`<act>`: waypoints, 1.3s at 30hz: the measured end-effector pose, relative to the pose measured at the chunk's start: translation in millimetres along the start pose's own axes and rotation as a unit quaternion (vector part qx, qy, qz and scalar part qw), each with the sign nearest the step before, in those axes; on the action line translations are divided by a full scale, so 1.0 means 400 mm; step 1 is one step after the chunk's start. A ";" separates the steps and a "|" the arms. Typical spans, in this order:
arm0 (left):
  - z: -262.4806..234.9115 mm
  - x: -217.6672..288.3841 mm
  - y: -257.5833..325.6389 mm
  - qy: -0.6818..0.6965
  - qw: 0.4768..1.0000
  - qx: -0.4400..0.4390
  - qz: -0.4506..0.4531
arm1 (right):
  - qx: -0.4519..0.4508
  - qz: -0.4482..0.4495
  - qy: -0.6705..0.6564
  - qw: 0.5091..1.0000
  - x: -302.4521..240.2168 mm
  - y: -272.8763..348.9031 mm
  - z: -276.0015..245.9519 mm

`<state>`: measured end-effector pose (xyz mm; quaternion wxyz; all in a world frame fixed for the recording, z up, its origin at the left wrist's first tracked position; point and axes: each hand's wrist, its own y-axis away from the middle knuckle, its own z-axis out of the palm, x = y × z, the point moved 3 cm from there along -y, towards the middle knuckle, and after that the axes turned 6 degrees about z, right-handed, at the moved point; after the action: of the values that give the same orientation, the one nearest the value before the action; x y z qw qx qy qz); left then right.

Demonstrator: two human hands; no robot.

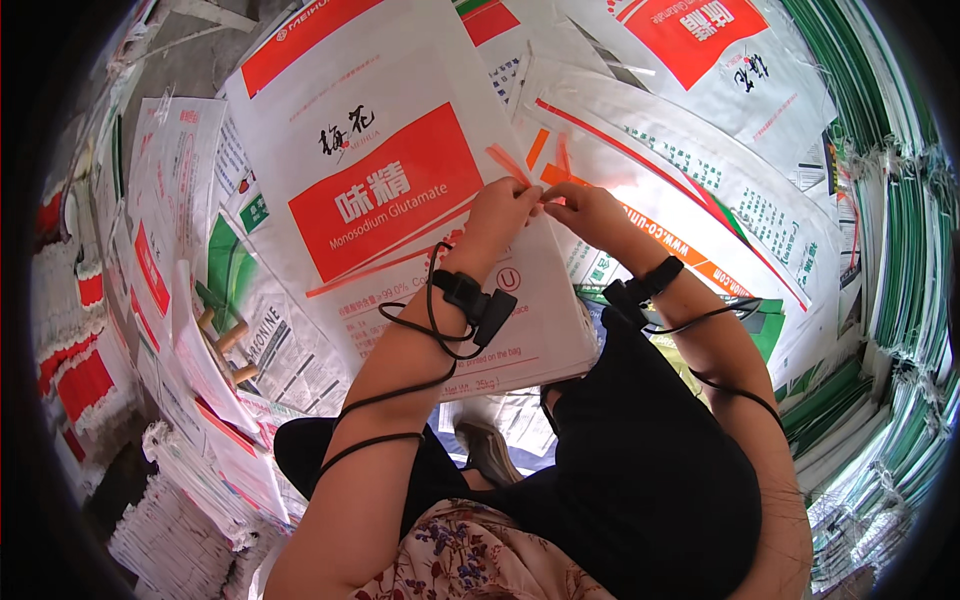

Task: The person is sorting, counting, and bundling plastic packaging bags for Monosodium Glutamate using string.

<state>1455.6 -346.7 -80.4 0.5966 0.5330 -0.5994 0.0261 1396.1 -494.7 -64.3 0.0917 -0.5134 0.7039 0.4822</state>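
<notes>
A thin stack of large white bags with red printed panels (400, 70) lies in front of my knees. A translucent red plastic strap (390, 256) runs slantwise across the top bag, and its loose ends stick up beyond my fingers. Near the stack's right edge, my left hand (503, 212) is closed with thumb and fingertips pinching the strap. Close beside it, almost touching, my right hand (592, 214) also pinches the strap. Whether a knot lies between the fingertips is too small to tell. Both wrists carry black bands with cables.
More flat printed bags (700, 190) spread out at right and far. Tall piles of green-and-white folded bags (905, 260) line the right side. White and red bag piles (85, 370) stand at left. A small wooden piece (232, 336) sits left of the stack.
</notes>
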 end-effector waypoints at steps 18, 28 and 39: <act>0.074 -0.078 0.115 0.023 0.956 0.210 0.203 | -0.135 0.095 -0.226 0.960 0.049 -0.095 0.046; 0.043 -0.051 0.093 -0.079 0.972 0.113 0.188 | -0.064 -0.066 -0.027 0.995 0.046 -0.085 0.017; -0.049 -0.044 0.097 -0.159 0.980 0.052 0.111 | 0.110 -0.082 0.103 0.985 0.073 -0.066 0.002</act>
<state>1438.1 -306.4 -64.3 0.4586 0.4912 -0.7395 0.0385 1403.7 -512.9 -98.3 0.1137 -0.6033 0.7136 0.3374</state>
